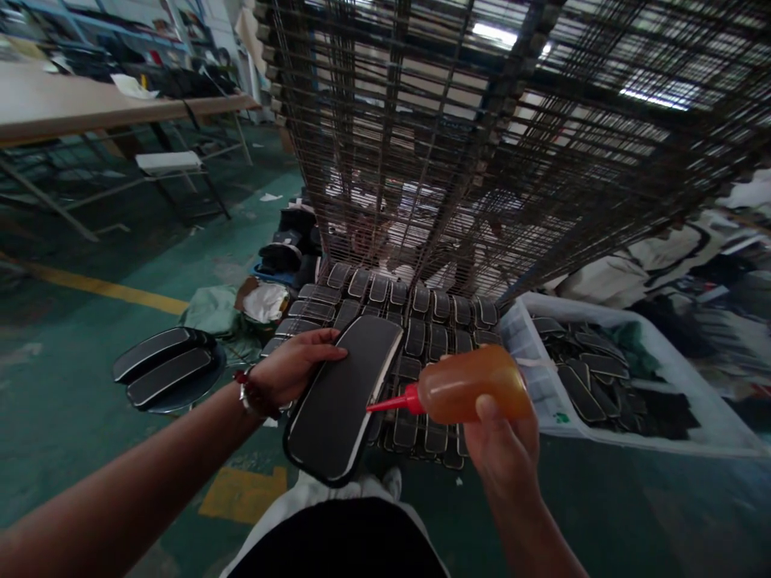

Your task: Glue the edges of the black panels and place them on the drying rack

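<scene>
My left hand (295,368) grips a long black pad with a pale edge (340,397) by its upper left side and holds it tilted in front of me. My right hand (503,449) is wrapped round an orange squeeze bottle (473,384) lying sideways. Its red nozzle (391,401) points left and touches the pad's right edge. Below both hands lies a wire tray (422,321) covered with rows of several small black pieces.
A tall rack of wire shelves (482,160) rises just ahead. To the right stands a white plastic bin (602,417) with more black pieces. Two long black pads lie on a round stool (169,373) at left. A wooden workbench (90,104) stands far left across the green floor.
</scene>
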A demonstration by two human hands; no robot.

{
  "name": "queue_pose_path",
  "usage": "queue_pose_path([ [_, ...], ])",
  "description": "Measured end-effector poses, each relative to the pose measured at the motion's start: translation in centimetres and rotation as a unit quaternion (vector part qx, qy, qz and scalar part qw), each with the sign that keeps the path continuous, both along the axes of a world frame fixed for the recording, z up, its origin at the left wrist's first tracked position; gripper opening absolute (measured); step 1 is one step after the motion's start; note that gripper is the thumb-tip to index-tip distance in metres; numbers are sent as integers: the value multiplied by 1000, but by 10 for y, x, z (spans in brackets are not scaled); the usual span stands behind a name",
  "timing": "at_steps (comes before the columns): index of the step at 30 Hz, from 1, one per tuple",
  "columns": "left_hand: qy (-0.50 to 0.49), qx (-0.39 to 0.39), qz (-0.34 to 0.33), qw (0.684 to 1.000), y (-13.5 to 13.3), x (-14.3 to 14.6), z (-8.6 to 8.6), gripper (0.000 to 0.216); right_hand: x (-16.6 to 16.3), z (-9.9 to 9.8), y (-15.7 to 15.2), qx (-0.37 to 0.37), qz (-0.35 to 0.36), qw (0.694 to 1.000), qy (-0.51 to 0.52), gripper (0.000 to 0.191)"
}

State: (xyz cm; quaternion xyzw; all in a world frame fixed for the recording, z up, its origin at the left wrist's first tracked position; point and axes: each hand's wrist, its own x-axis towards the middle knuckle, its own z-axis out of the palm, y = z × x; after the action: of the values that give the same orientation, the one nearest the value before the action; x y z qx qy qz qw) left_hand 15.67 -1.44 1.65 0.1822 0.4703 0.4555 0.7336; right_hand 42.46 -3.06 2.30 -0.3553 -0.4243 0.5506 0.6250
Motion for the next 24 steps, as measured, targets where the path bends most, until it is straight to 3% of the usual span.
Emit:
queue_pose_path([
  [14,0,-23,122,992,0,-6,3,21,0,-9,-9,47,98,994,16,70],
  [20,-11,-16,139,990,3,-15,-1,18,-2,-7,-6,32,75,996,29,70],
  [24,-35,-72,174,982,4,-18,-4,16,-3,-6,-1,24,47,998,27,67],
])
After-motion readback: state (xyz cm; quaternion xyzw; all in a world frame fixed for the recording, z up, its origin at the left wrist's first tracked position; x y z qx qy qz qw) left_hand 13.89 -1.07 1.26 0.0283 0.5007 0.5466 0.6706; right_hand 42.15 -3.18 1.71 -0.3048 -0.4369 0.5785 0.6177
